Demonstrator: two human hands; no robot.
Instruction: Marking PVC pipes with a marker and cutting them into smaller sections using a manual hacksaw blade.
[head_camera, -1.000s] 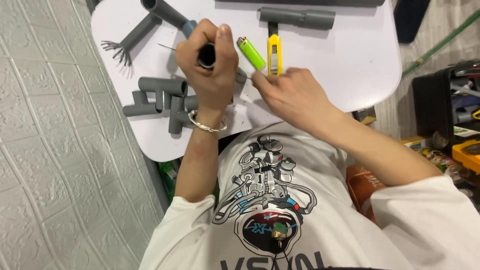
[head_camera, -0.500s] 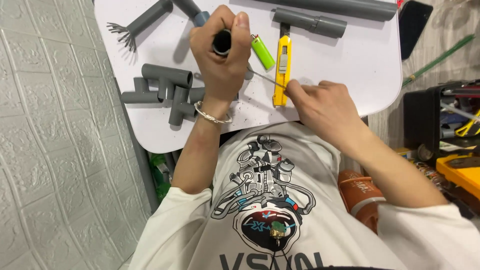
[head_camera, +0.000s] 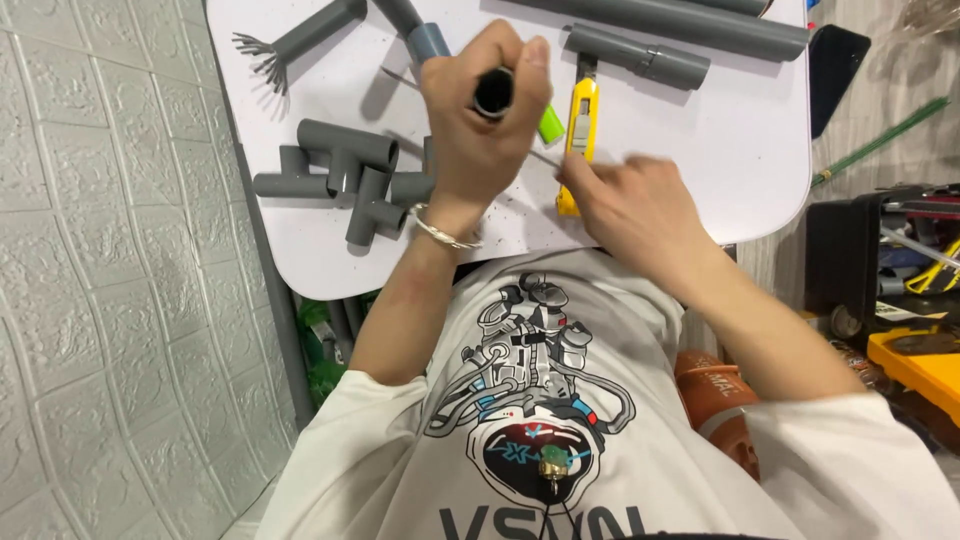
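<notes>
The left hand (head_camera: 478, 130) clenches a black cylindrical tool (head_camera: 493, 92), the right hand (head_camera: 640, 205) pinches a thin metal rod (head_camera: 545, 158); slippage risks jabbing fingers.

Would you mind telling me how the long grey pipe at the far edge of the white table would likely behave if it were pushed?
The long grey pipe looks round and smooth, so it would probably roll sideways. It seems rigid plastic, likely stiff and fairly light. The white table looks slick, so it might also slide.

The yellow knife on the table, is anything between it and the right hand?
Nothing visible. The right hand lies right beside the yellow knife, fingertips at its lower end. The left hand, holding a black tube, sits to the other side.
</notes>
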